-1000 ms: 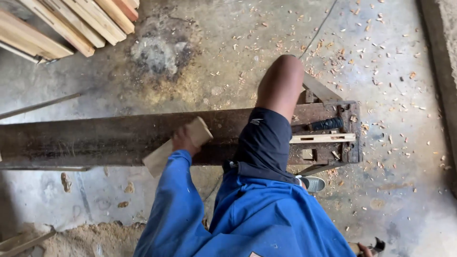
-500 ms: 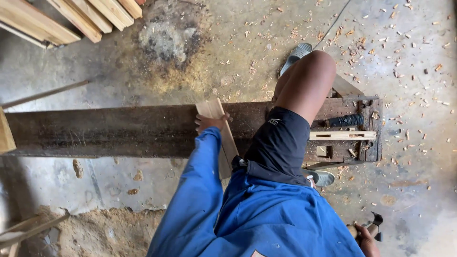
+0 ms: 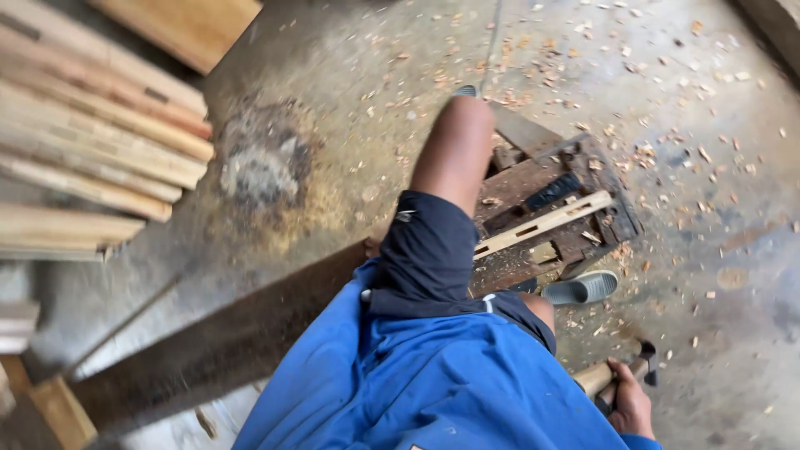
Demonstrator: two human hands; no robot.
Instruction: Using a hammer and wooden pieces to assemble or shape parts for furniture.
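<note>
Hammer head up-right, rt hand.

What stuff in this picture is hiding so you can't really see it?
- Left hand: hidden in the head view behind the blue sleeve; what it holds cannot be told.
- Hammer in the right hand: its handle is partly covered by the fingers and jacket.
- Long dark beam: one end is cut off by the left edge, and the raised leg covers part of it.
- Stacked planks: blurred, cut off at the left edge.
</note>
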